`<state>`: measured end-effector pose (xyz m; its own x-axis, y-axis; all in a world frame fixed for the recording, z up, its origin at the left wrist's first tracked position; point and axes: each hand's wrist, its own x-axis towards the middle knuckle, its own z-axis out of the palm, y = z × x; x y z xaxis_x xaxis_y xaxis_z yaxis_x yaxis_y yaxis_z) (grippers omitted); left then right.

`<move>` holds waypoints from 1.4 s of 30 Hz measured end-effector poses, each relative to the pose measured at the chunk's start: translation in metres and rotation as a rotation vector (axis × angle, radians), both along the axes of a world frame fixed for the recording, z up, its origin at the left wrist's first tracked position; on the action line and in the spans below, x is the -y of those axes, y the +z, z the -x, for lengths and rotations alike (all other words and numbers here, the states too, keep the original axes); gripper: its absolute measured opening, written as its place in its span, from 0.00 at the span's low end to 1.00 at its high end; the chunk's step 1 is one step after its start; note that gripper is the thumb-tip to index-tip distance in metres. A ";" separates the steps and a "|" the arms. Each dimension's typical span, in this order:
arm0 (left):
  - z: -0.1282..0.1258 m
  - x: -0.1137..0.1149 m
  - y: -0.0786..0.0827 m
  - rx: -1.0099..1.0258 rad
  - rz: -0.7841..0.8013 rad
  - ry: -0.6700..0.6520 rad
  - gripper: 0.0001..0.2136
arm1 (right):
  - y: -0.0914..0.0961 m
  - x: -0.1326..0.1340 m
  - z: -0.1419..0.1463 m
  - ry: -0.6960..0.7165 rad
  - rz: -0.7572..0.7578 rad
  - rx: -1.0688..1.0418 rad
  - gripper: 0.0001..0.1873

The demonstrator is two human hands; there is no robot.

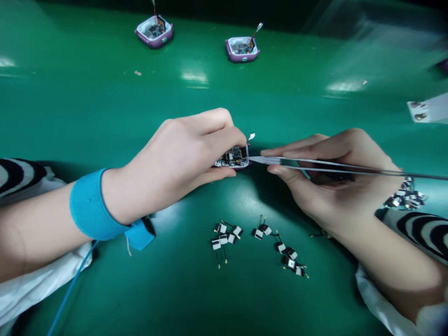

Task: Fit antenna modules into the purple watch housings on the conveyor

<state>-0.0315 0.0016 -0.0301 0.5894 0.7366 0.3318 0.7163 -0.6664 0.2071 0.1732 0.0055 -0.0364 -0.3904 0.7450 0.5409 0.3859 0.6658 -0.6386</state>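
Left hand [175,154] curled, right hand [332,179] pinching, apparently.

Cabled parts [258,234] block the near mat [175,298]; purple housings [242,50] stand beyond.

The work surface is a glossy green tabletop [105,60] with a smooth, continuous finish. Overhead lighting produces elongated white reflections [194,77] across its far section and along its left edge. Beyond the far edge, a dark zone [385,7] remains unlit; no further room detail is discernible.
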 end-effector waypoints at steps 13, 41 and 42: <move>0.000 -0.001 0.001 0.037 -0.003 -0.014 0.12 | -0.005 -0.002 -0.002 0.020 0.026 -0.068 0.10; -0.001 -0.001 0.002 0.043 0.027 -0.010 0.12 | -0.004 -0.004 0.000 0.065 -0.057 -0.004 0.09; -0.001 -0.001 0.001 0.052 0.037 -0.011 0.11 | -0.003 -0.004 0.000 0.070 -0.046 -0.012 0.09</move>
<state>-0.0303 0.0025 -0.0287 0.5801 0.7424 0.3351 0.6966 -0.6654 0.2684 0.1737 0.0095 -0.0399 -0.4345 0.6904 0.5784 0.3298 0.7196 -0.6111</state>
